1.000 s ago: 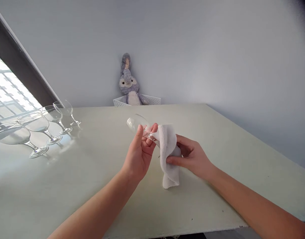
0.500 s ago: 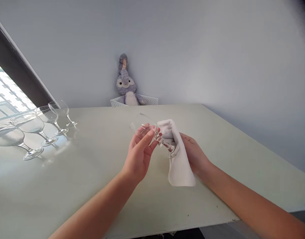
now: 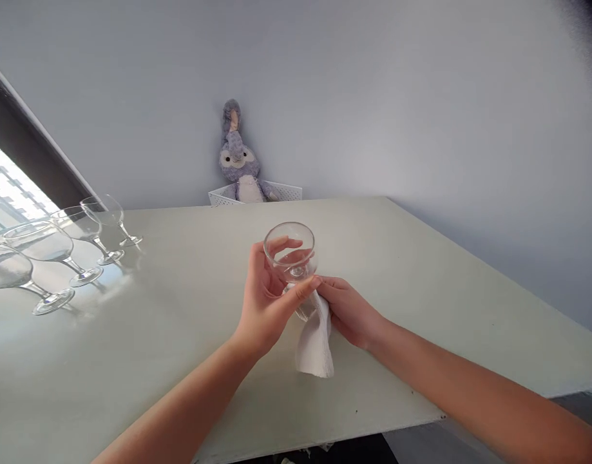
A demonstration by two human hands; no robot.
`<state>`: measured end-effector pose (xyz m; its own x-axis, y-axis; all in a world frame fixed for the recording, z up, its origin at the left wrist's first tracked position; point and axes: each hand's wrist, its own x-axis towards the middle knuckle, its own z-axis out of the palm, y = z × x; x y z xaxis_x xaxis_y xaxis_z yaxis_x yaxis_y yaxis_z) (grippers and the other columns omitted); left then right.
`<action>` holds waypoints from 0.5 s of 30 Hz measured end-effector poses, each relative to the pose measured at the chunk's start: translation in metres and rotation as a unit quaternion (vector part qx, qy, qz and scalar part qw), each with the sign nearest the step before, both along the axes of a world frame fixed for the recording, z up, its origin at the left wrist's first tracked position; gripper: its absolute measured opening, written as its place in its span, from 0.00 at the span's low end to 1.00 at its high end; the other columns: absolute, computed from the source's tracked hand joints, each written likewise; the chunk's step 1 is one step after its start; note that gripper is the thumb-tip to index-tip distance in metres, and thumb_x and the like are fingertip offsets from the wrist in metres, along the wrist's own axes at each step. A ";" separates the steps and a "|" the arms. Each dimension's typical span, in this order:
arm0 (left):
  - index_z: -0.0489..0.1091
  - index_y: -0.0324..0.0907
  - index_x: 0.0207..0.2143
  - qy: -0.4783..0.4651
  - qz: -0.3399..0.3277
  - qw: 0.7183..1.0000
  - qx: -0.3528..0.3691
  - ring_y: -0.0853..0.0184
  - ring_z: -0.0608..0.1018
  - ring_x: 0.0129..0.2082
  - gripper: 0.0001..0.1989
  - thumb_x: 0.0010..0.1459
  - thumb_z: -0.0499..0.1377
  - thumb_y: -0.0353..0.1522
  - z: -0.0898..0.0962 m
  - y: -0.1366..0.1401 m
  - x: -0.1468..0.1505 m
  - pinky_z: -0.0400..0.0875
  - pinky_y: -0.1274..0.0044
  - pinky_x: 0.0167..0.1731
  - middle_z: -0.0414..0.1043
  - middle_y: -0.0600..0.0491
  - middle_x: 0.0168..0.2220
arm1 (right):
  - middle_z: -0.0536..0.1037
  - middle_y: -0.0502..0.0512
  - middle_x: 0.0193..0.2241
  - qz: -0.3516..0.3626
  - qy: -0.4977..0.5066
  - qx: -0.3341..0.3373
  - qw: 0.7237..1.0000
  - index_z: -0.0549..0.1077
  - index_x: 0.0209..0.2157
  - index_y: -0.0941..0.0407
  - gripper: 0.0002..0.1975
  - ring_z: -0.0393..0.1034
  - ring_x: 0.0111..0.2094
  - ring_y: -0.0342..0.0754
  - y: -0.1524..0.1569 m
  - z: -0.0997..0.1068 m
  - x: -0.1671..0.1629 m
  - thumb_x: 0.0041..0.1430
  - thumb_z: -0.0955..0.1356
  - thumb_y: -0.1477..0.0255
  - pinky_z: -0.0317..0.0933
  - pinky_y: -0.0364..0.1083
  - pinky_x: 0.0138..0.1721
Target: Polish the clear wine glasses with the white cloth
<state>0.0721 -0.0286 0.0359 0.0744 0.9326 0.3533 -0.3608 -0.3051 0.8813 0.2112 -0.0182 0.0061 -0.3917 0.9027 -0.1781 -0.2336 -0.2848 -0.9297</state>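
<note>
A clear wine glass (image 3: pixel 290 263) is held above the table, its rim tipped up toward me. My left hand (image 3: pixel 271 303) is closed around its bowl, thumb on the near side and fingers on the far side. My right hand (image 3: pixel 351 309) grips a white cloth (image 3: pixel 315 348) just under the bowl, by the stem. The cloth hangs down below both hands. It and the fingers hide most of the stem, and the foot shows only in part.
Several wine glasses (image 3: pixel 85 276) stand in a row at the left, beside a window. At the far edge a grey plush rabbit (image 3: pixel 238 161) sits in a white basket (image 3: pixel 290 192) against the wall. The pale table (image 3: pixel 189 361) ends at a near edge.
The held glass has turned from lying sideways to more upright, its rim now facing up. My right hand and the cloth have moved left, closer beneath the bowl. The view has shifted slightly.
</note>
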 end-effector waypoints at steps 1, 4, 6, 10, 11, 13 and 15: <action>0.63 0.49 0.43 0.004 0.003 1.000 -0.001 0.57 0.72 0.50 0.23 0.46 0.66 0.27 0.000 0.000 0.000 0.71 0.73 0.41 0.65 0.51 0.50 | 0.75 0.55 0.27 0.006 -0.007 0.011 1.000 0.75 0.29 0.58 0.19 0.66 0.28 0.45 0.000 -0.002 0.000 0.55 0.66 0.56 0.57 0.43 0.29; 0.63 0.49 0.43 -0.003 0.021 1.000 0.006 0.59 0.72 0.50 0.22 0.47 0.65 0.27 -0.001 0.002 0.001 0.70 0.73 0.43 0.64 0.52 0.50 | 0.72 0.53 0.21 -0.025 -0.058 0.035 0.997 0.71 0.25 0.58 0.23 0.64 0.22 0.44 0.002 -0.008 -0.001 0.53 0.64 0.51 0.55 0.43 0.24; 0.63 0.49 0.43 -0.014 0.023 1.000 0.009 0.60 0.71 0.51 0.21 0.48 0.65 0.27 -0.001 0.004 0.002 0.69 0.72 0.46 0.63 0.52 0.50 | 0.71 0.51 0.19 -0.062 -0.102 0.039 0.992 0.69 0.24 0.57 0.25 0.61 0.20 0.43 0.003 -0.011 -0.002 0.52 0.63 0.48 0.53 0.43 0.21; 0.63 0.49 0.42 -0.034 0.030 0.999 -0.010 0.60 0.71 0.51 0.21 0.46 0.66 0.28 -0.001 0.006 0.003 0.69 0.71 0.46 0.64 0.53 0.49 | 0.71 0.50 0.21 -0.074 -0.107 0.044 0.991 0.70 0.27 0.57 0.24 0.62 0.21 0.43 0.003 -0.011 -0.004 0.53 0.63 0.49 0.55 0.43 0.23; 0.63 0.49 0.42 -0.037 0.037 0.998 -0.018 0.60 0.71 0.51 0.21 0.47 0.66 0.28 -0.002 0.006 0.003 0.69 0.71 0.47 0.64 0.53 0.49 | 0.72 0.50 0.23 -0.064 -0.089 0.038 0.993 0.71 0.29 0.56 0.22 0.63 0.22 0.43 0.003 -0.010 -0.005 0.53 0.64 0.50 0.56 0.43 0.24; 0.63 0.49 0.42 -0.042 0.050 0.997 -0.034 0.60 0.71 0.51 0.20 0.47 0.65 0.28 -0.003 0.008 0.003 0.68 0.71 0.47 0.65 0.54 0.49 | 0.74 0.51 0.26 -0.036 -0.037 0.018 0.999 0.72 0.33 0.56 0.19 0.65 0.25 0.43 0.002 -0.006 -0.006 0.54 0.65 0.53 0.58 0.43 0.27; 0.63 0.49 0.42 -0.045 0.059 0.996 -0.041 0.60 0.71 0.51 0.20 0.48 0.65 0.29 -0.003 0.008 0.003 0.67 0.72 0.48 0.65 0.54 0.49 | 0.75 0.52 0.30 -0.002 0.022 0.000 1.000 0.73 0.35 0.56 0.16 0.67 0.29 0.44 0.001 -0.003 -0.008 0.54 0.67 0.58 0.60 0.43 0.32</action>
